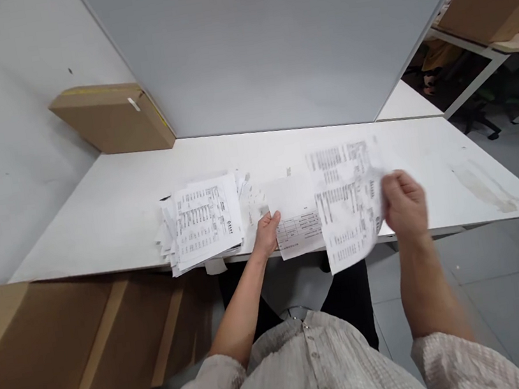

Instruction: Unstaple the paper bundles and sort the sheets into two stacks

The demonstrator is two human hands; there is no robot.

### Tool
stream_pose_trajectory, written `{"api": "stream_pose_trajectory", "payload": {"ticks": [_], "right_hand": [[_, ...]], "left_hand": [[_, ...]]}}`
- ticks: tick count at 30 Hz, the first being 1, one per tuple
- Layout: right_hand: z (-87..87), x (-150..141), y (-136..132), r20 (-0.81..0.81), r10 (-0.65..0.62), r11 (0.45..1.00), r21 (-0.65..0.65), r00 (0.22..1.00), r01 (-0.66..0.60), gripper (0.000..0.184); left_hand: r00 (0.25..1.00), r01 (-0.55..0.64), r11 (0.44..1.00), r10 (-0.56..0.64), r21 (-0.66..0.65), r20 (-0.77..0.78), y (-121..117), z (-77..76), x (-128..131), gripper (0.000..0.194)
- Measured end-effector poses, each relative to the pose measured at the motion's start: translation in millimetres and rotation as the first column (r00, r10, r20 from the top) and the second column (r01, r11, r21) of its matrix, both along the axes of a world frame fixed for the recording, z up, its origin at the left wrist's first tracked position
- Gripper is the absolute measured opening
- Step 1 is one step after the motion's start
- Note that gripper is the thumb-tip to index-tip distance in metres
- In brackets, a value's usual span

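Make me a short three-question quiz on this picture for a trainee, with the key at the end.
1. Which hand holds the larger printed sheet?
2. True or false: the paper stack lies to the right of that sheet.
3. Fill in: at the back left of the white table rests a cardboard ____.

Key
1. The right hand.
2. False; it lies left of the left hand.
3. Box.
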State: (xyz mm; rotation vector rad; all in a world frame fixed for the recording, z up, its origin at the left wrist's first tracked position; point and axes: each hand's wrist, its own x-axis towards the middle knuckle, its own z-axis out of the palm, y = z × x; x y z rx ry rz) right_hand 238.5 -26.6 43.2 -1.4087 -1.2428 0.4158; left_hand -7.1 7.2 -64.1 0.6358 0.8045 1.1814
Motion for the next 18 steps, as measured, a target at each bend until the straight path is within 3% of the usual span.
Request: {"api": "stream_pose_trajectory", "payload": {"ticks": [3,7,14,18], "right_hand": [[-32.4,-23,12,0.055,0.091,0.976,-0.203,0.994,-0.078,0.030],[-65.2,-46,22,0.235,0.071,0.957,-0.290,0.969,0.000,0.030],[-74.0,-65,19,0.234,0.098,0.941,-0.337,0.967,-0.013,0.033],[-79.0,-64,18,0.143,0.029,0.945,-0.327,0.989,0.019,0.040]], "left_hand": [[1.000,0.003,1.000,-0.003,0.003,0.007,-1,0.8,0,0.048],[0.999,-0.007,0.999,0.005,0.044,0.037,-2,4.3,1,0.050],[0.999,-0.031,0.996,0.033,0.083,-0.026,-1,-6.1,2,0.048],[0.998,-0.038,0.993,0.043,0.116,-0.038,-1,-11.0,2,0.047]]}}
